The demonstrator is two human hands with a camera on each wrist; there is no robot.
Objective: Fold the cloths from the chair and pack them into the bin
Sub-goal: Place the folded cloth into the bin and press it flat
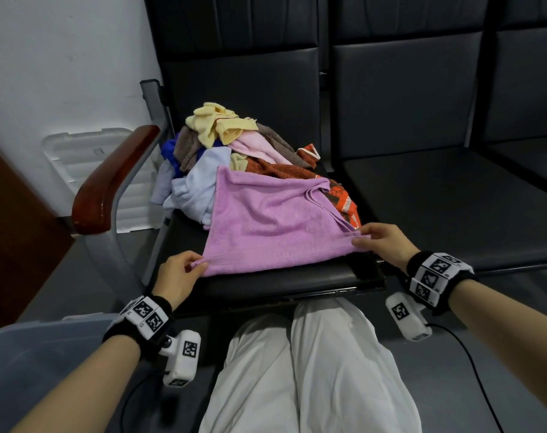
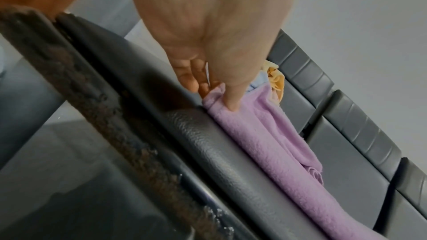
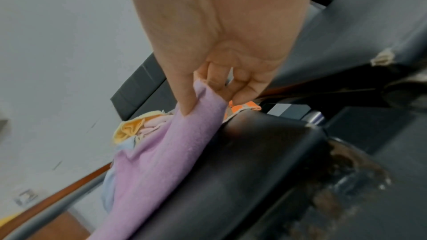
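My left hand [image 1: 176, 278] and right hand [image 1: 381, 242] each pinch a near corner of the purple cloth [image 1: 266, 220], spread on the chair seat [image 1: 284, 282], its far edge lying ahead towards the pile [image 1: 222, 142]

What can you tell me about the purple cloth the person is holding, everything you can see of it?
The purple cloth is a lilac, terry-like towel with a hemmed edge, spread mostly flat on the black chair seat. Its far part lies over the pile of cloths, and its far right corner is folded over. The left hand pinches its near left corner and the right hand its near right corner, at the seat's front.
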